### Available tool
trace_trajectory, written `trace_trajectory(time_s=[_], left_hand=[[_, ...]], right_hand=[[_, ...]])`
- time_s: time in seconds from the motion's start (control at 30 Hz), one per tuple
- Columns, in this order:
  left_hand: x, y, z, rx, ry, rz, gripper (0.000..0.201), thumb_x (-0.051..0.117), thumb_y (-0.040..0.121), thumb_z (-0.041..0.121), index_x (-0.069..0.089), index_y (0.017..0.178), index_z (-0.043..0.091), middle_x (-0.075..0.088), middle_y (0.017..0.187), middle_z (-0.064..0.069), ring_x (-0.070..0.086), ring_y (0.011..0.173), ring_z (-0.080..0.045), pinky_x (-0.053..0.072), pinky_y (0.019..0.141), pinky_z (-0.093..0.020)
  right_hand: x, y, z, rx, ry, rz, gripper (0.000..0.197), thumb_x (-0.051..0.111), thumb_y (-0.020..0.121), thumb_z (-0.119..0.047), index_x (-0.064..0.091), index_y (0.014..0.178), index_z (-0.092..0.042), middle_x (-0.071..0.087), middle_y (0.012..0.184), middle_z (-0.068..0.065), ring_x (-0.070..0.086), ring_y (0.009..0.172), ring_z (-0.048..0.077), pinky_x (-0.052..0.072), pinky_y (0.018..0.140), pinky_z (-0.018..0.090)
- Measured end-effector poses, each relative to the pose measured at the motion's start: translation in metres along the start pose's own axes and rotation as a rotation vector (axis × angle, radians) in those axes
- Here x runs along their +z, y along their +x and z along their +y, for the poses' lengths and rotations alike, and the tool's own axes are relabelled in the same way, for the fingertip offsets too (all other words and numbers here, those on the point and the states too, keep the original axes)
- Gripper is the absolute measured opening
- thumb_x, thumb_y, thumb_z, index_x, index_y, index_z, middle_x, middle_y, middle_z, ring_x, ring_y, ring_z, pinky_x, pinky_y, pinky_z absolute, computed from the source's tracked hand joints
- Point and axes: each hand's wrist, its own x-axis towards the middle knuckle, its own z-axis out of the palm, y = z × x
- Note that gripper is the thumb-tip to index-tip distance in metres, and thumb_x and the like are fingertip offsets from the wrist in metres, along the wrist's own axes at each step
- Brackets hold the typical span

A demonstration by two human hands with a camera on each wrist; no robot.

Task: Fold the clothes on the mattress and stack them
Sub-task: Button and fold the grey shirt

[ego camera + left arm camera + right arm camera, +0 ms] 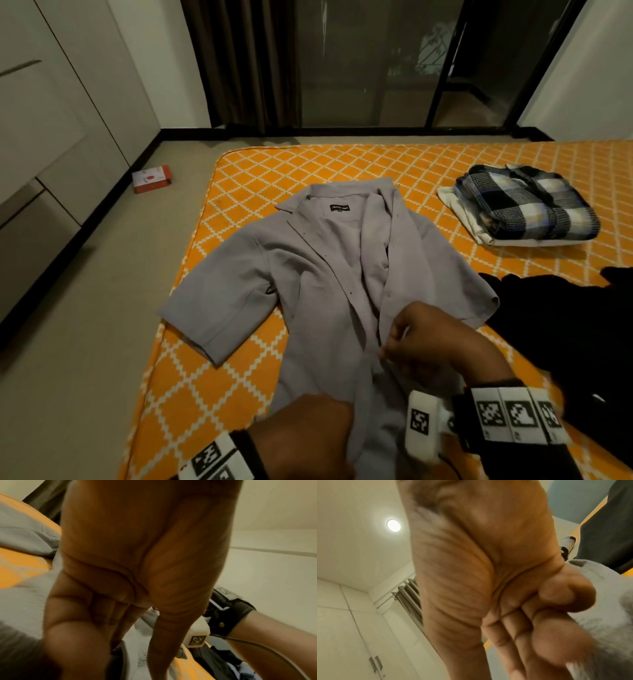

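A grey short-sleeved shirt [308, 274] lies face up on the orange patterned mattress [308, 164], collar away from me and its front partly open. My right hand [394, 346] pinches the shirt's front edge near the middle; in the right wrist view, thumb and fingers [556, 622] close on grey cloth [607, 608]. My left hand [339, 435] is curled low on the shirt's front near me. In the left wrist view its thumb and fingers [137, 642] point down into the grey cloth [25, 601]. The fingertips are hidden.
A folded plaid garment on a folded white one [527, 205] forms a stack at the mattress's far right. A black garment [565, 315] lies crumpled at the right. A red and white box [152, 178] sits on the floor to the left, near the cabinets.
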Motion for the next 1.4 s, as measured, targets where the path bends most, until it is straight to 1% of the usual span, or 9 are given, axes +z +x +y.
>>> trace_trajectory(time_s=[0.13,0.23,0.4,0.5,0.67,0.83,1.07,1.2,1.4], left_hand=[[0.0,0.01,-0.003,0.218,-0.3,-0.139,0.035,0.061,0.103,0.024,0.059,0.135,0.01,0.066,0.129,-0.01,0.062,0.119,-0.03,0.051,0.098,-0.039],[-0.009,0.01,-0.014,0.178,-0.454,-0.145,0.041,0.064,0.101,0.018,0.06,0.142,0.014,0.066,0.138,-0.006,0.063,0.124,-0.021,0.049,0.109,-0.04],[-0.035,0.01,-0.116,-0.323,-0.022,0.756,0.049,0.068,0.085,0.048,0.057,0.126,0.024,0.061,0.123,-0.006,0.066,0.103,-0.029,0.054,0.081,-0.038],[-0.046,0.007,-0.17,-0.705,0.032,0.76,0.083,0.074,0.084,0.057,0.035,0.141,0.011,0.042,0.137,-0.02,0.062,0.106,-0.041,0.049,0.076,-0.041],[-0.083,0.003,-0.212,-0.629,0.06,0.9,0.019,0.071,0.082,0.021,0.055,0.078,0.013,0.066,0.093,-0.022,0.067,0.093,-0.044,0.05,0.069,-0.041],[-0.194,-0.019,-0.238,-0.793,0.133,1.257,0.02,0.071,0.082,0.005,0.062,0.097,-0.003,0.066,0.096,-0.028,0.066,0.09,-0.048,0.056,0.076,-0.05],[-0.257,-0.027,-0.236,-0.747,0.217,1.125,0.051,0.074,0.09,0.024,0.048,0.122,-0.007,0.061,0.116,-0.036,0.062,0.104,-0.053,0.055,0.086,-0.054],[-0.162,0.003,-0.162,-0.371,0.242,0.921,0.046,0.078,0.082,0.042,0.061,0.114,0.014,0.069,0.106,-0.016,0.067,0.093,-0.038,0.052,0.072,-0.04],[0.002,0.015,-0.042,-0.069,-0.167,0.55,0.061,0.075,0.06,0.079,0.062,0.09,0.027,0.066,0.08,0.011,0.063,0.076,-0.006,0.056,0.074,-0.038]], right_hand=[[0.021,0.007,-0.014,0.041,-0.08,0.249,0.074,0.079,0.046,-0.088,0.062,0.081,-0.026,0.067,0.08,-0.007,0.065,0.077,0.013,0.056,0.07,0.037],[0.036,0.009,-0.021,0.057,-0.156,0.156,0.08,0.08,0.045,-0.085,0.057,0.094,-0.027,0.063,0.097,-0.004,0.063,0.092,0.02,0.054,0.078,0.036],[0.03,0.016,-0.01,0.09,-0.1,0.184,0.045,0.083,0.075,-0.042,0.058,0.107,-0.023,0.063,0.114,0.004,0.063,0.105,0.027,0.052,0.083,0.035],[0.025,0.016,-0.005,0.131,-0.086,0.191,0.047,0.088,0.071,-0.041,0.057,0.103,-0.024,0.062,0.109,0.003,0.063,0.101,0.027,0.054,0.084,0.037],[0.028,0.017,-0.012,0.177,-0.139,0.033,0.059,0.097,0.06,-0.038,0.06,0.104,-0.022,0.066,0.111,0.004,0.066,0.102,0.026,0.058,0.091,0.04],[0.027,0.023,0.0,0.207,-0.126,0.026,0.063,0.098,0.06,-0.037,0.062,0.109,-0.02,0.064,0.115,0.004,0.065,0.105,0.027,0.057,0.094,0.041],[0.026,0.029,0.001,0.136,0.019,0.136,0.067,0.098,0.049,-0.056,0.063,0.095,-0.022,0.068,0.097,0.0,0.066,0.089,0.022,0.058,0.082,0.04],[0.017,0.021,0.009,0.101,0.127,0.171,0.059,0.096,0.047,-0.062,0.072,0.073,-0.015,0.072,0.061,-0.002,0.071,0.062,0.018,0.062,0.07,0.04],[0.001,0.005,0.011,-0.033,0.236,0.055,0.02,0.091,0.078,-0.021,0.079,0.068,-0.008,0.074,0.061,0.004,0.071,0.056,0.017,0.058,0.057,0.029]])
